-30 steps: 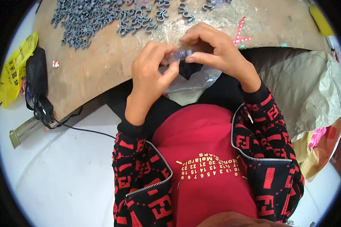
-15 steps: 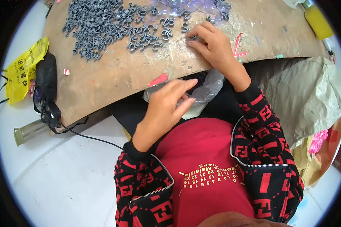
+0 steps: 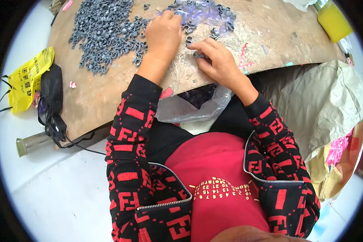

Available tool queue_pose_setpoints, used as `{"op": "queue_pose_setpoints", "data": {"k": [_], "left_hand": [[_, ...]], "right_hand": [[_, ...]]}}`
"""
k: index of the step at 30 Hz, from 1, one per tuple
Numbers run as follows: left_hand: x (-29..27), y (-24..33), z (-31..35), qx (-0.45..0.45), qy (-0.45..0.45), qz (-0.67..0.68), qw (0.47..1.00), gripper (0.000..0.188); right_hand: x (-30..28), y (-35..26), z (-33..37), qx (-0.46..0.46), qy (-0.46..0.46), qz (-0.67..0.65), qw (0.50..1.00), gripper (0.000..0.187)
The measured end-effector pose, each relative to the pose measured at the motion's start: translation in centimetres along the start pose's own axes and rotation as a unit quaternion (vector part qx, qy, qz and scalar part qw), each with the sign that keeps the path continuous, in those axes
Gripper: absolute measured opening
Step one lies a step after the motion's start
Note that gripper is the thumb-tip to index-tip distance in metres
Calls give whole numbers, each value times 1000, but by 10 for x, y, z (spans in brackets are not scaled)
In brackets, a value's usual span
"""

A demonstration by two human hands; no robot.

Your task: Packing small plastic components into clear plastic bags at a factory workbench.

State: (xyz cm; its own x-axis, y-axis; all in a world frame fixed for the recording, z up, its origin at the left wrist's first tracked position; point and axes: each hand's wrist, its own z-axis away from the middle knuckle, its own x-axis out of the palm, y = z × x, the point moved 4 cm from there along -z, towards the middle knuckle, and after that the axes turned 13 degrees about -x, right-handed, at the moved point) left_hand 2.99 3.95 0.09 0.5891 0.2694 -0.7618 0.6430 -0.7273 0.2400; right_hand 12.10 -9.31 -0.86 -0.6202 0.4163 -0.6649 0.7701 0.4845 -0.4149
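The left hand [image 3: 163,34] lay flat, fingers together, on the grey clips [image 3: 105,32] heaped at the far left of the board [image 3: 109,101]. The right hand [image 3: 215,60] pinched 1 clip nearby. A careless sweep could push loose clips off the board's near edge.

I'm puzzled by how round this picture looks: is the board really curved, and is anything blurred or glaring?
Head view: the fisheye bends the wooden board edges toward a black rim; light is even and soft, without harsh glare; both hands, left and right, and the grey clips look sharp.
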Motion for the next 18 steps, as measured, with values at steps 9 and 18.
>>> {"op": "queue_pose_setpoints", "data": {"k": [9, 18], "left_hand": [[-63, 11, 52, -276, -109, 315, 902, 9], [-92, 32, 128, -426, -176, 726, 510, 12]], "right_hand": [[-9, 5, 5, 48, 60, -67, 995, 27], [-13, -18, 18, 197, 149, -407, 879, 28]]}}
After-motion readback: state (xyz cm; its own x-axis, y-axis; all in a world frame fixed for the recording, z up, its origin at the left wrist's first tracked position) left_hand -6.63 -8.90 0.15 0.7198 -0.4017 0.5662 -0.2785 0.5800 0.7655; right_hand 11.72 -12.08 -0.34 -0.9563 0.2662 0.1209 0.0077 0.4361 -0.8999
